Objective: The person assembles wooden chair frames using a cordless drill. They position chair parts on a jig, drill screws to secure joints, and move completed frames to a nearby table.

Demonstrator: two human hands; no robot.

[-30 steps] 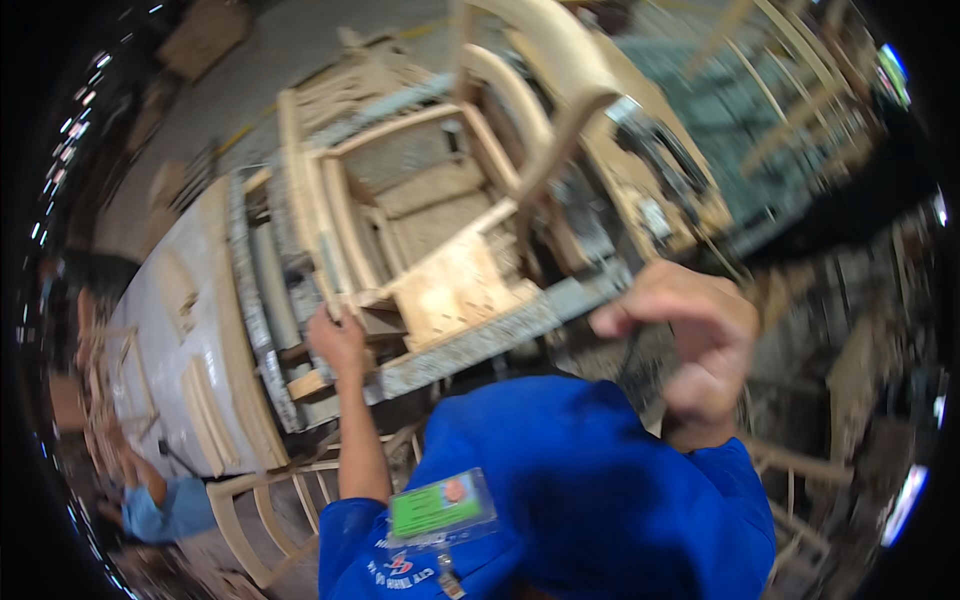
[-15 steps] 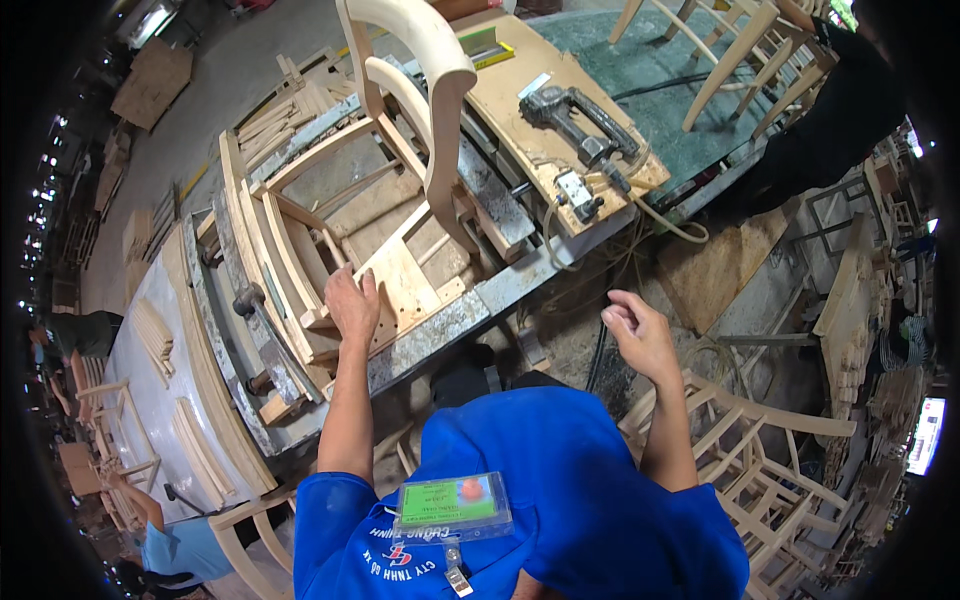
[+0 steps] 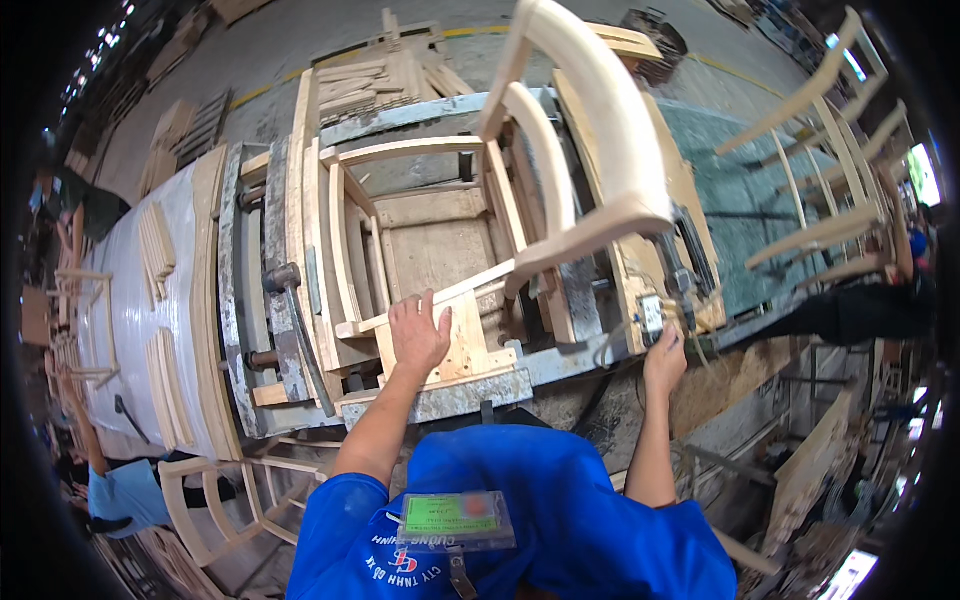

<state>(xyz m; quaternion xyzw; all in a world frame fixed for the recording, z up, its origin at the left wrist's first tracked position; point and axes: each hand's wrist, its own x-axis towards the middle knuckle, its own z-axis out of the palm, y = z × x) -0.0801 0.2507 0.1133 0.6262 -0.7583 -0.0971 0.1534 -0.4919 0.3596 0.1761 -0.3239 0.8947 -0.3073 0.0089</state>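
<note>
A pale wooden chair frame (image 3: 400, 150) lies in the clamping bench, its curved back (image 3: 610, 110) standing up at the right. My left hand (image 3: 420, 335) rests on the near rail of the frame, fingers laid over it and thumb apart. Under that hand is a flat light-wood board (image 3: 463, 335) with small holes. At the bench's right, my right hand (image 3: 664, 368) is at a small white control box (image 3: 651, 316); its fingers are bent against the box's lower edge, and their tips are partly hidden. A dark power tool (image 3: 682, 268) lies just beyond the box.
Metal clamp bars with a threaded-screw handle (image 3: 285, 280) run along the bench's left side. Further left, a plastic-covered table (image 3: 120, 310) carries wood strips. On the green table (image 3: 745, 190) stand other chair frames (image 3: 825, 150), with a co-worker's dark sleeve (image 3: 840, 315) beside them.
The view has swung, so the bench sits more level. My right hand has come from the air beside the bench to the control box. My left hand stays on the near side of the chair frame.
</note>
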